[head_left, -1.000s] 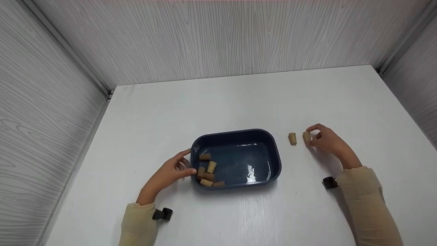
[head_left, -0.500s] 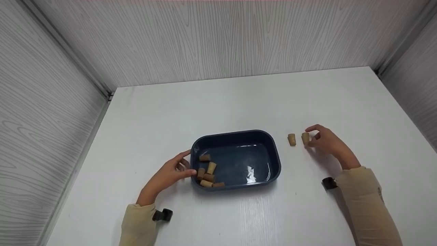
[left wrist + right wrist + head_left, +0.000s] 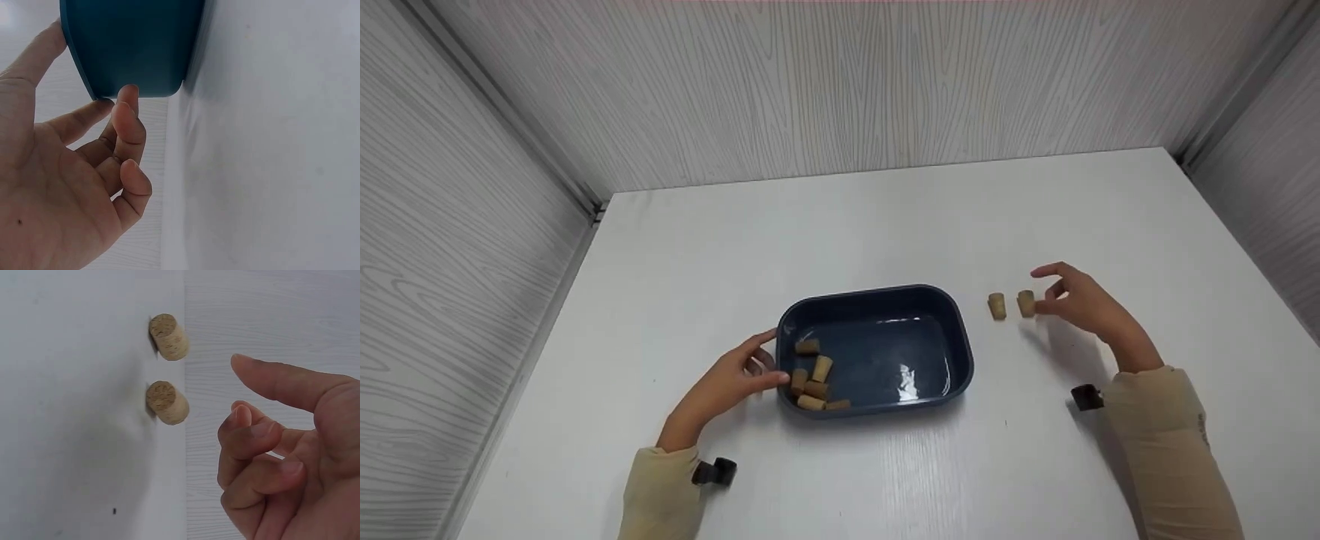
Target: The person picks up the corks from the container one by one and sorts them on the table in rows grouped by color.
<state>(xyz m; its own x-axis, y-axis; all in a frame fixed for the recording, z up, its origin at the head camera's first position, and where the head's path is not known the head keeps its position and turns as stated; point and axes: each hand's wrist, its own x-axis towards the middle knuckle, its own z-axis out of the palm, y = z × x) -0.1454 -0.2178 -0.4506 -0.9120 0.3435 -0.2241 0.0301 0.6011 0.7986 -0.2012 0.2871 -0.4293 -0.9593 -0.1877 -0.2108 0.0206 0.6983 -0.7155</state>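
On a flat white tabletop (image 3: pixel 885 480), touching the left end of a dark blue, glossy, rectangular tray with rounded corners (image 3: pixel 885 360) with the left hand (image 3: pixel 727 379), spreading thumb and forefinger apart along the rim and bending the other fingers loosely, rather than clamping the wall between them. Showing six brown, tapered corks (image 3: pixel 817 390) inside that tray, gathering at its left end, mixing darker and paler ones, lying close together in the near corner except for the farthest. Holding the right hand (image 3: pixel 1076 300) to the right of the tray, just beside a pale tan, tapered cork (image 3: pixel 1027 304) on the tabletop, keeping thumb and forefinger apart with nothing between them. Overlapping that cork's right edge with the thumb tip in the head view, yet showing a gap in the right wrist view. Seeing a second matching pale cork (image 3: pixel 997 306) between the first one and the tray, touching neither. Wearing beige sleeves (image 3: pixel 1170 450) on both forearms, with a small black block (image 3: pixel 1087 397) at each wrist. Bordering the tabletop with pale grey, wood-grained panels (image 3: pixel 825 90) behind and at both sides.
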